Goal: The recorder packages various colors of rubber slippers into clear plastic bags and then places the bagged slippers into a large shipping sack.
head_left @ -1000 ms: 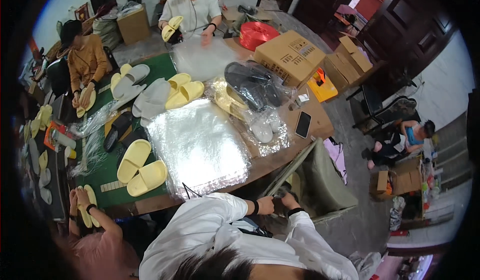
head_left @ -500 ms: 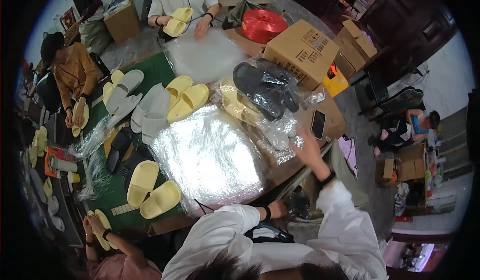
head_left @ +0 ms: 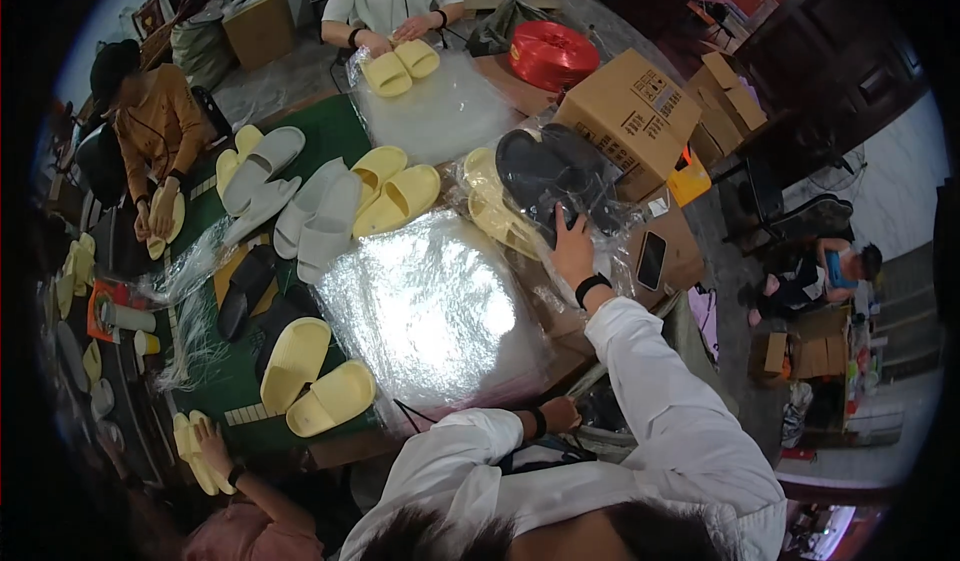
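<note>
A pair of black slippers (head_left: 535, 173) in a clear plastic bag lies on top of bagged yellow slippers (head_left: 487, 198) at the table's right side. My right hand (head_left: 574, 253) is on the near end of the black pair, its fingers over one slipper; the thumb is hard to see. Down at the table's near edge, my left hand (head_left: 561, 414) is closed at the rim of a greenish sack (head_left: 606, 429). To the left of my right arm is a stack of shiny clear plastic bags (head_left: 425, 306). Loose yellow slippers (head_left: 332, 398) and grey slippers (head_left: 322, 226) lie beyond it.
A phone (head_left: 651, 261) lies right of my right hand. Behind the slippers stand a cardboard box (head_left: 630, 111) and a red roll of plastic ribbon (head_left: 553, 56). Co-workers handle yellow slippers (head_left: 388, 73) at the far side and along the left.
My right hand has moved forward from the clear plastic onto the black slippers. My left hand stays by the sack. The far co-worker's yellow slippers are now down on the plastic.
</note>
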Demonstrator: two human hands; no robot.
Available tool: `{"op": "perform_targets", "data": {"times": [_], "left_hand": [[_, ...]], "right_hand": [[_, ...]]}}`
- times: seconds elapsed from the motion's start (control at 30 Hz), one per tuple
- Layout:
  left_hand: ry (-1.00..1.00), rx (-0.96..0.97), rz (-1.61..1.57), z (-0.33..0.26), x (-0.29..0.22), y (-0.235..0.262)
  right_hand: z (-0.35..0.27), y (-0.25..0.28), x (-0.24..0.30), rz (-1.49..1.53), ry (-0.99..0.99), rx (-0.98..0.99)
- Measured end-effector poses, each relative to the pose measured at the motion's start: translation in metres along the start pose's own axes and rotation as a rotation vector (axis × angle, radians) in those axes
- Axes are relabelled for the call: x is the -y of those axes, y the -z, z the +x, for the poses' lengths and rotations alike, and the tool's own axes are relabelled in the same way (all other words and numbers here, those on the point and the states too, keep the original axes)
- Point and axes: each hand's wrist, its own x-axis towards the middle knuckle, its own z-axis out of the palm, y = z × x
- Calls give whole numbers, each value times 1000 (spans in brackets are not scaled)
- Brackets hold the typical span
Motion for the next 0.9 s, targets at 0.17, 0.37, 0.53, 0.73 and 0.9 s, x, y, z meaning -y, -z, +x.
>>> {"op": "perform_targets", "data": {"times": [0.17, 0.37, 0.53, 0.73, 0.9], "left_hand": [[-13, -3, 50, -1, -3, 6], [-15, 17, 137, -1, -8, 10], [42, -103, 36, 2, -4, -13], [249, 230, -17, 18, -19, 0], [57, 177, 124, 23, -12, -47]], "right_hand": [[12, 20, -11, 245, 29, -76], [11, 86, -49, 518, -128, -247], [-60, 172, -94, 1128, -76, -315], [-207, 174, -184, 1374, -496, -476], [-319, 138, -184, 721, -752, -932]]}}
